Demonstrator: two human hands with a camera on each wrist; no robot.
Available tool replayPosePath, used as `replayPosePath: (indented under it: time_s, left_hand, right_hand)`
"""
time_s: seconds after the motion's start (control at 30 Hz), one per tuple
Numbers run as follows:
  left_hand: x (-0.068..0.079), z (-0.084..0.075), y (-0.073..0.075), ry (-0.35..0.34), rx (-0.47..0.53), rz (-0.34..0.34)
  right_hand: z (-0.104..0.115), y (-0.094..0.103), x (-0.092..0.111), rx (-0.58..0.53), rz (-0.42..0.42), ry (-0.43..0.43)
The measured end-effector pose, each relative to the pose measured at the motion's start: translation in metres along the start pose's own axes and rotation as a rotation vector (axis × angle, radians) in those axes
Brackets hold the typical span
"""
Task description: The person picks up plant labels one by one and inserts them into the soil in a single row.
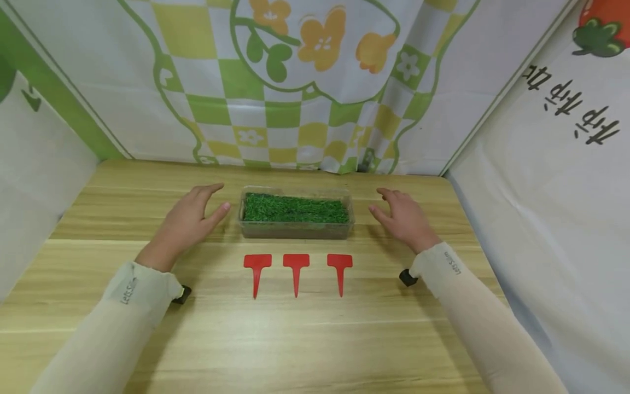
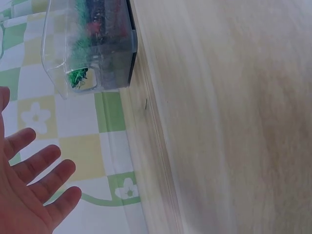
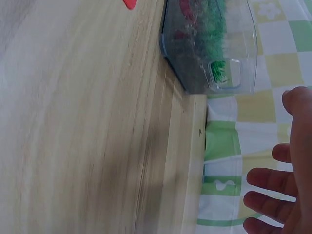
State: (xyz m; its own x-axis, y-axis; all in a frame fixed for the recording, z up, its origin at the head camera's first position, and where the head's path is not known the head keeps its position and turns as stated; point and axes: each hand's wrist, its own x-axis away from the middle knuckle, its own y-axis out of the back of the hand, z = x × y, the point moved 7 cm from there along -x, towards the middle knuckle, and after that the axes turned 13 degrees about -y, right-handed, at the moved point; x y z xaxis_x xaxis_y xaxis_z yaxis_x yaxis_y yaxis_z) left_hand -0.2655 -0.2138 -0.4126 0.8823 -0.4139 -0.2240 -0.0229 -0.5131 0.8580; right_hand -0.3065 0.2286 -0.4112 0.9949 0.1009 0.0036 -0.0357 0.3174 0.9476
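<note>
A clear plastic box holding green artificial grass stands toward the back of the table. In front of it three red T-shaped plant labels lie in a row: a left label, a middle label and a right label, stems toward me. My left hand hovers just left of the box, fingers spread and holding nothing. On the opposite side, my right hand is likewise apart from the box, its fingers relaxed. Both wrist views show an end wall of the box with a small opening.
The wooden table reaches back to a checked, flowered curtain. White printed cloth hangs along the right side, and another pale cloth along the left. A black device sits under the right wrist.
</note>
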Motion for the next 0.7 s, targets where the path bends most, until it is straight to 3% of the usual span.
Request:
replayPosePath:
  time_s: [0.43, 0.7]
  left_hand:
    - [0.003, -0.016, -0.001, 0.019, 0.094, 0.015]
    - [0.005, -0.018, -0.007, 0.028, 0.129, 0.012]
  right_hand:
    - [0.011, -0.006, 0.006, -0.084, 0.007, 0.018]
    - [0.021, -0.008, 0.012, -0.12, 0.033, 0.028]
